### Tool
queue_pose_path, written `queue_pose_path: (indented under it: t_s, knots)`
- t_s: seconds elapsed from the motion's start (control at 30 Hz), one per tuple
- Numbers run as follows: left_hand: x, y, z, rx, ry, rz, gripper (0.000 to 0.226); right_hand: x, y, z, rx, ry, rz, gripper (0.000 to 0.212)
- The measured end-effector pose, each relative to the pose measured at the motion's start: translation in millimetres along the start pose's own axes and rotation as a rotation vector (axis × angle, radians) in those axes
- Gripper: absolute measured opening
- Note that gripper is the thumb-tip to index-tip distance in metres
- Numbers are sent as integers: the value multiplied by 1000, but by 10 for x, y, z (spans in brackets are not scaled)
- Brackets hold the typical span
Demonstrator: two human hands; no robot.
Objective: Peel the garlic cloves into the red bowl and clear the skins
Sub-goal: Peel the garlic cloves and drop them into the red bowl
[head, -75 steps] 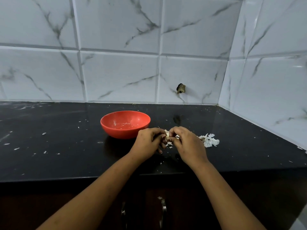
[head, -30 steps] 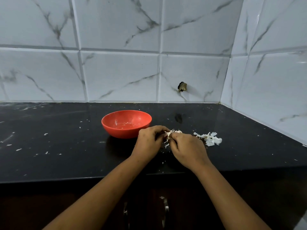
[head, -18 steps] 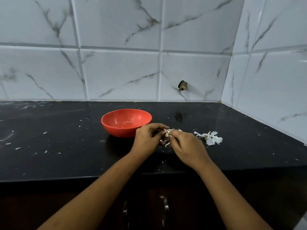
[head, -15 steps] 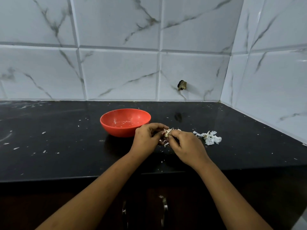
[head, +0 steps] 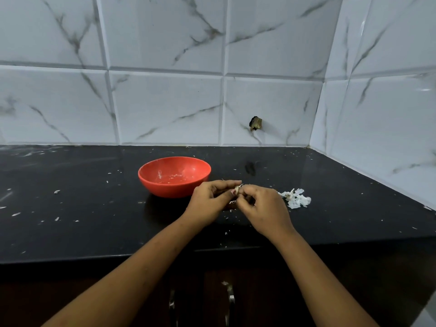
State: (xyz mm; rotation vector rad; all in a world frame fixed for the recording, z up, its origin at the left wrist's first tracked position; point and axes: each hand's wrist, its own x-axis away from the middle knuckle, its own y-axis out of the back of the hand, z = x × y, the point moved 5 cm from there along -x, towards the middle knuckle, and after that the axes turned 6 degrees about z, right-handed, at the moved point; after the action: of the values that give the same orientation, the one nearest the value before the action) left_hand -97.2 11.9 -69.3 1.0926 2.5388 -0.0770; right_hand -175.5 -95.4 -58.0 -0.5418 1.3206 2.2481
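Just right of the round red plastic bowl, left hand and right hand both pinch one small pale garlic clove — a slip could flick it into the white papery skins farther right.

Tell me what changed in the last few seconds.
Almost nothing. The left hand and right hand still pinch the clove between them, right of the bowl; only their grip shifted a little as they pick at its skin. Nothing was let go. The bowl and the skin pile stayed put.
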Motion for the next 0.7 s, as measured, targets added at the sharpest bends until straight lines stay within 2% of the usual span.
queue_pose_path:
  t_s: [0.17, 0.27, 0.4, 0.53, 0.6, 0.7]
  knots:
    - [-1, -25, 4, 25, 25, 41, 28, -8, -5, -19, -97, -4, -1, 24]
    - [-7, -26, 11, 68, 50, 32, 25, -10, 4, -24, -226, -23, -20, 21]
    - [2, -18, -5, 71, 50, -4, 26, -12, 33, -51, -388, -81, -18, 28]
    - [-6, 33, 22, 84, 77, -86, 26, 4, 127, -175, -601, -207, -163, 25]
    - [-8, 40, 31, 60, 83, -101, 25, 5, 119, -209, -587, -257, -169, 24]
    - [-10, 57, 40, 36, 83, -145, 26, -10, 37, -205, -336, -266, -88, 20]
